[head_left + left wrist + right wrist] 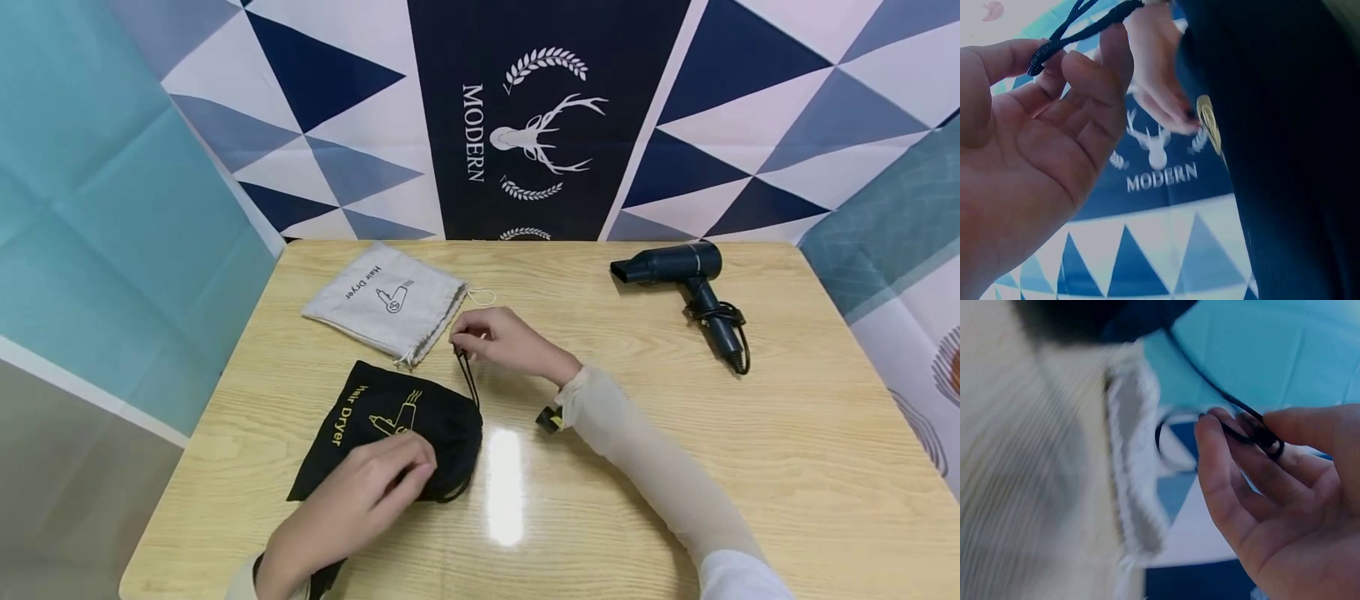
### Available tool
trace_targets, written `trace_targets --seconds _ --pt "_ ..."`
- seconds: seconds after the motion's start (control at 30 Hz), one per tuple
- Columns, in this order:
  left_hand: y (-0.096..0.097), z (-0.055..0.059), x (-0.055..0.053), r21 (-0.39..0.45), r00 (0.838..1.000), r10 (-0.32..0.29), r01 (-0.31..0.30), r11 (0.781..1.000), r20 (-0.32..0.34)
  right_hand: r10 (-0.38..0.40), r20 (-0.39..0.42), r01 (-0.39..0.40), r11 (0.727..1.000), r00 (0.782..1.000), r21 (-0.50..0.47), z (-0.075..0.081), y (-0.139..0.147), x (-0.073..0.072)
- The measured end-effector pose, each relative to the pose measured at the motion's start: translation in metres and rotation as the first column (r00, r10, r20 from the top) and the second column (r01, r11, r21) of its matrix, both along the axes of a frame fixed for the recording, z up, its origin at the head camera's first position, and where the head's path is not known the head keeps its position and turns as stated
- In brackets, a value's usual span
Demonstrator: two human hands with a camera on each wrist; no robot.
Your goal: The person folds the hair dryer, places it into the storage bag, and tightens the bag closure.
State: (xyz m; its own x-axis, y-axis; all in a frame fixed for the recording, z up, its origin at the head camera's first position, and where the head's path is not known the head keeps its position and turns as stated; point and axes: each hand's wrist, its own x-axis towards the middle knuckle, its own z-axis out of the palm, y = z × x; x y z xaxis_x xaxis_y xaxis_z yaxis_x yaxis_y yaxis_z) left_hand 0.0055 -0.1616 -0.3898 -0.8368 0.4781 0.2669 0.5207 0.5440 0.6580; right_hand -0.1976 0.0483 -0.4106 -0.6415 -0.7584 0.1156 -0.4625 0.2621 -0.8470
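One black bag (pixel 450 417), mouth gathered, yellow "Hair Dryer" lettering (pixel 344 421); left hand (pixel 356 500), right hand (pixel 510 340) pinch drawstring cords (pixel 471 380).

"Hair Dryer" on black pouch (pixel 401 408), grey pouch (pixel 386 300); "MODERN" on backdrop (pixel 543 137).

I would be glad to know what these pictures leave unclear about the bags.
Head view: part of the dryer print on the black bag, hidden by the left hand.
Head view: the black bag's contents, if any, hidden by its cloth.
Left wrist view: much of the black bag, cut off by the right edge.
Right wrist view: inside the gray bag, blurred.
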Motion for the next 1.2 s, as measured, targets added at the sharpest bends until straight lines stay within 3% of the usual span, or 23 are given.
trace_targets --seconds 0.17,0.37,0.57,0.67,0.83,0.93,1.03,1.1,1.2 --pt "-0.017 -0.002 -0.006 -0.014 0.989 0.135 -0.136 0.991 -0.058 0.091 -0.207 -0.093 0.996 0.974 0.002 0.019 -0.016 0.036" --pt "-0.032 -0.008 -0.011 -0.044 0.963 0.25 -0.255 0.966 -0.1 0.236 -0.377 -0.217 0.972 0.896 0.093 0.025 -0.034 0.073" --pt "-0.04 -0.019 -0.013 -0.145 0.929 0.313 -0.343 0.928 -0.197 0.292 -0.483 -0.193 0.95 0.826 0.245 0.027 -0.037 0.093" --pt "-0.042 -0.023 -0.014 -0.164 0.924 0.308 -0.348 0.923 -0.226 0.286 -0.49 -0.165 0.947 0.823 0.277 0.029 -0.03 0.095" --pt "-0.038 -0.021 -0.017 -0.155 0.905 0.294 -0.353 0.923 -0.309 0.221 -0.46 -0.111 0.961 0.86 0.253 0.031 -0.004 0.09" --pt "-0.031 -0.018 -0.019 -0.16 0.906 0.275 -0.338 0.927 -0.32 0.156 -0.451 -0.045 0.968 0.879 0.246 0.032 0.017 0.085" --pt "-0.024 -0.016 -0.022 -0.179 0.919 0.243 -0.307 0.935 -0.31 0.081 -0.445 0.035 0.968 0.892 0.248 0.035 0.039 0.079" --pt "-0.02 -0.014 -0.025 -0.186 0.928 0.211 -0.276 0.943 -0.306 0.025 -0.459 0.101 0.964 0.888 0.247 0.038 0.055 0.075" --pt "-0.013 -0.01 -0.03 -0.186 0.943 0.163 -0.222 0.957 -0.289 -0.053 -0.519 0.212 0.944 0.853 0.252 0.044 0.078 0.069"
